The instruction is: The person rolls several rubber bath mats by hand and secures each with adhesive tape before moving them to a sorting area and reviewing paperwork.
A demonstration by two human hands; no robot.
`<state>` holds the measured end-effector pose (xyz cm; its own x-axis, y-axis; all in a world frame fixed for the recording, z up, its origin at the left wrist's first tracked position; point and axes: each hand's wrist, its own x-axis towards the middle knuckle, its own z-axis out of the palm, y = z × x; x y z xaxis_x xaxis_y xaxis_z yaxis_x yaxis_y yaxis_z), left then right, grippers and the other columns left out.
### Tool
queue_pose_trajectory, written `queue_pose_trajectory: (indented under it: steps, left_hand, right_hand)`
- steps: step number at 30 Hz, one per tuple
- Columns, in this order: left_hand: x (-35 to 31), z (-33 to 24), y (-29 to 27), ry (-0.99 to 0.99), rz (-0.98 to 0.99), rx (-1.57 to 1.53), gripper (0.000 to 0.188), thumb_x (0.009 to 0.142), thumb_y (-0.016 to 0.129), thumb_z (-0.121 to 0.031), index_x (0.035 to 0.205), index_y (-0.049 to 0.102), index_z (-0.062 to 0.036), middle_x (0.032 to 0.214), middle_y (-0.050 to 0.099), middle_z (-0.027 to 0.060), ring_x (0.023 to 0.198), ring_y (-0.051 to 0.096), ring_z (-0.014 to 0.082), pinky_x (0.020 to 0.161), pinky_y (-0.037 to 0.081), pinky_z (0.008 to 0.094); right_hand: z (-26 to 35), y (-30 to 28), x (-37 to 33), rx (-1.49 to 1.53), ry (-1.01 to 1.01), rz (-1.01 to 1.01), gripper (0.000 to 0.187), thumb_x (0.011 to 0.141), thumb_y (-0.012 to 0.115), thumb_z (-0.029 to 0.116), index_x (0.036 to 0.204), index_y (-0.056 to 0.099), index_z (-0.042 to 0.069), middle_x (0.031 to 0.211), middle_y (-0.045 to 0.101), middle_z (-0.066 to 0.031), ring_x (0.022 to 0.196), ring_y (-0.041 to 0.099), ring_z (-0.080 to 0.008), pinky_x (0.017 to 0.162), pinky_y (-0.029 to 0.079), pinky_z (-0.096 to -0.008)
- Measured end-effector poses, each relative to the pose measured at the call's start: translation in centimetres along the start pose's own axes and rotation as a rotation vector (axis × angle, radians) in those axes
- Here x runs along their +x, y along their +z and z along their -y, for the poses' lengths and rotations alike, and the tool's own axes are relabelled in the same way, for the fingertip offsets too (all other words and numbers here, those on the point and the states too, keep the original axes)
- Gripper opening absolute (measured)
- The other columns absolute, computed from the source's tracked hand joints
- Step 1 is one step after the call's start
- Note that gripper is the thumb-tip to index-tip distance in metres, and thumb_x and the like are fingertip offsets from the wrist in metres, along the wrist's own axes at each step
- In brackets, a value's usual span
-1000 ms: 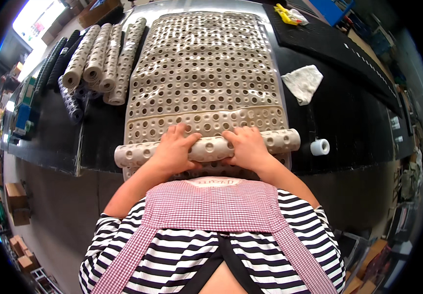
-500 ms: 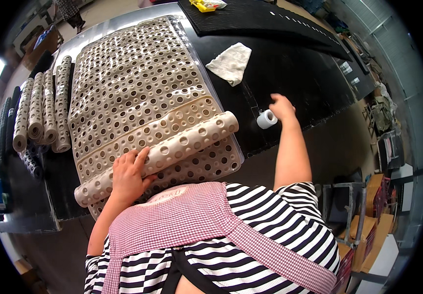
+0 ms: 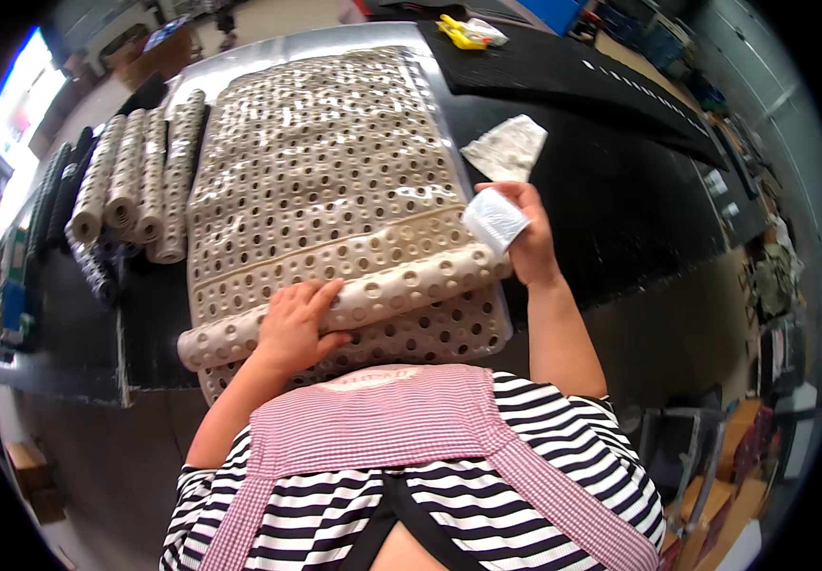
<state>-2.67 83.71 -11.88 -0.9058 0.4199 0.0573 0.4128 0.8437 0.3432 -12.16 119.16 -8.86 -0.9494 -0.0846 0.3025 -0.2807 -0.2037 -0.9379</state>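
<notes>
A beige bath mat with round holes [image 3: 325, 162] lies flat, its near part turned into a roll [image 3: 382, 293] that runs crosswise in front of me. My left hand [image 3: 299, 324] rests on the left half of this roll, fingers spread over the top and thumb on the near side. Just above the roll's right end, my right hand [image 3: 532, 233] grips a small white roll [image 3: 497, 219], probably of labels. Faint marks show on its face. Beyond that hand lies a white cloth [image 3: 508, 148] on the black table [image 3: 620, 228].
Several rolled beige mats [image 3: 130, 176] lie side by side at the left, with dark rolls [image 3: 59, 205] farther left. At the far right is a black ribbed sheet [image 3: 563, 81], with a yellow and white packet [image 3: 471, 33] on it. Cardboard boxes [image 3: 725, 466] stand at the lower right.
My right hand has picked up the white roll from the black table and brought it left to the mat roll's right end. My left hand stays on the mat roll. The view has shifted.
</notes>
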Motion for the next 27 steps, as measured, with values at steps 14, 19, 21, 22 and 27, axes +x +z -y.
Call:
queue_pose_trajectory:
  steps: [14,19,21,22,27]
  left_hand:
    - [0.2,3.7,1.4,-0.132,-0.41,-0.637,0.023,0.098,0.062,-0.022,0.106,0.068,-0.0025,0.097,0.066,0.0122,0.093,0.064,0.0269,0.083,0.05,0.0352]
    - [0.4,3.4,1.3,-0.051,-0.351,-0.662,0.021,0.096,0.058,-0.015,0.11,0.065,-0.0021,0.109,0.065,0.0159,0.103,0.063,0.0357,0.091,0.05,0.0405]
    - [0.1,3.4,1.1,-0.005,-0.344,-0.677,0.02,0.096,0.058,-0.014,0.11,0.067,-0.0025,0.108,0.067,0.0151,0.103,0.064,0.0331,0.091,0.05,0.0387]
    - [0.0,3.1,1.1,0.042,-0.33,-0.692,0.019,0.097,0.059,-0.014,0.109,0.068,-0.0029,0.107,0.068,0.0142,0.102,0.065,0.0304,0.091,0.05,0.0369]
    - [-0.1,3.0,0.7,-0.017,-0.244,-0.723,0.022,0.093,0.063,-0.01,0.113,0.069,-0.0024,0.112,0.067,0.0108,0.108,0.065,0.025,0.093,0.051,0.0341]
  right_hand:
    - [-4.5,16.2,-2.8,-0.244,0.289,0.378,0.063,0.084,0.065,0.014,0.139,0.04,-0.005,0.13,0.053,-0.022,0.121,0.055,-0.0286,0.1,0.049,-0.0396]
    - [-5.1,13.7,-1.8,0.052,0.51,0.371,0.032,0.093,0.063,0.01,0.122,0.053,0.001,0.117,0.059,-0.0121,0.088,0.064,-0.0151,0.074,0.056,-0.0292]
    - [-4.4,14.2,-1.1,-0.102,0.496,0.429,0.03,0.09,0.07,0.012,0.117,0.061,0.002,0.102,0.065,-0.0073,0.081,0.061,-0.0119,0.066,0.051,-0.0265]
    - [-5.0,14.4,-0.9,-0.098,0.52,0.413,0.03,0.09,0.07,0.012,0.117,0.061,0.002,0.102,0.065,-0.0073,0.081,0.061,-0.0119,0.066,0.051,-0.0265]
    - [-7.7,15.8,-1.9,-0.227,0.2,0.504,0.045,0.084,0.074,0.013,0.126,0.06,0.001,0.083,0.066,-0.0047,0.075,0.061,-0.0115,0.068,0.05,-0.0269]
